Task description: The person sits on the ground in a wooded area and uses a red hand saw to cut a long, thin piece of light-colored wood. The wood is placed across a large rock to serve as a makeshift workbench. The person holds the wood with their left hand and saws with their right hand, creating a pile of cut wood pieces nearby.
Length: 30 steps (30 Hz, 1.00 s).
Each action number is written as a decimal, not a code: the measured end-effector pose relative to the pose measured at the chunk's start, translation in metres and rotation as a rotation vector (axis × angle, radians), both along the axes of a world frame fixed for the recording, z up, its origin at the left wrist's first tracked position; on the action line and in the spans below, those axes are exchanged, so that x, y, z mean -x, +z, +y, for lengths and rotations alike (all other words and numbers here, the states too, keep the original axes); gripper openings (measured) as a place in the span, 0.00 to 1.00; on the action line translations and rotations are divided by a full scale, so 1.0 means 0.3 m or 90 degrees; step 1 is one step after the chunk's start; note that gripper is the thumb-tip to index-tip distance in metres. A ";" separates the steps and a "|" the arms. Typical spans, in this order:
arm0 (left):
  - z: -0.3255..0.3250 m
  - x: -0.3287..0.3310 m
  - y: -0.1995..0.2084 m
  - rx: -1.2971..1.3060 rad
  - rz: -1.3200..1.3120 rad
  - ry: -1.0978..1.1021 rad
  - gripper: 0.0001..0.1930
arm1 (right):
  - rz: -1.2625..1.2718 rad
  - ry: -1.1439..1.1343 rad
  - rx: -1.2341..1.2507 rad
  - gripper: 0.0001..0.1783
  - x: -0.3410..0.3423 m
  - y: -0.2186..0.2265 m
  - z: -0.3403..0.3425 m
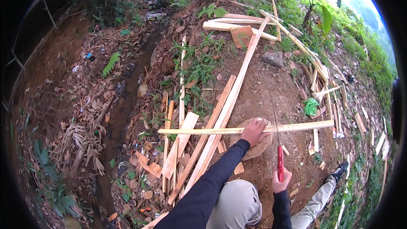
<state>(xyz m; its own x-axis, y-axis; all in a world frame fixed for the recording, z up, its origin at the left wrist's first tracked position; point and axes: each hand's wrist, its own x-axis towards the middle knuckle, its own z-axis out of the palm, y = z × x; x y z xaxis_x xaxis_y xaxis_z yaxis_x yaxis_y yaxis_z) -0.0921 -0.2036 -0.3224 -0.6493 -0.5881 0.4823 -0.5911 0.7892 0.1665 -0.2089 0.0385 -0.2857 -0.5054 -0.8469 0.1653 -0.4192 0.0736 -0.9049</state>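
Fingers (258,124) of the left hand (253,131) pressed the left-to-right wooden strip (241,129), while the right hand (280,181) gripped the saw (278,152) across it.

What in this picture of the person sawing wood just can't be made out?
Head view only:
- Stump: mostly covered by the left hand and the wooden strip.
- Saw blade: too thin to show its teeth.
- Saw's red handle: lower end hidden inside the right hand.
- Right shoe: dark and distorted near the rim.

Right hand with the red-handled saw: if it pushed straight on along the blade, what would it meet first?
Probably the long wooden strip lying across the stump, where the saw held by the right hand already reaches; depth is uncertain.
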 end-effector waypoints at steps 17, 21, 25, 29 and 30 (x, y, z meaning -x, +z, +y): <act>-0.014 0.027 -0.005 0.011 -0.017 0.004 0.21 | -0.036 0.013 -0.008 0.07 -0.017 0.066 0.146; -0.017 0.021 -0.009 0.001 -0.024 0.004 0.21 | -0.028 0.008 0.028 0.06 0.001 0.070 -0.004; -0.020 0.007 -0.014 0.002 -0.033 0.007 0.21 | -0.027 0.031 0.015 0.06 0.008 0.069 0.063; -0.013 0.018 -0.006 0.004 -0.013 0.003 0.21 | -0.034 0.011 -0.005 0.06 0.005 0.070 0.174; -0.013 0.013 -0.011 0.008 -0.016 0.003 0.21 | -0.031 0.012 -0.017 0.06 0.001 0.088 0.148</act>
<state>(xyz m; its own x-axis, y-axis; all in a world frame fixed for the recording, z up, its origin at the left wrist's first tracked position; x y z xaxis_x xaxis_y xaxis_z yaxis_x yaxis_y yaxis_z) -0.0959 -0.2074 -0.3257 -0.6584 -0.5850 0.4736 -0.5985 0.7885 0.1419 -0.2091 0.0828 -0.2593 -0.4957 -0.8604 0.1179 -0.3765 0.0906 -0.9220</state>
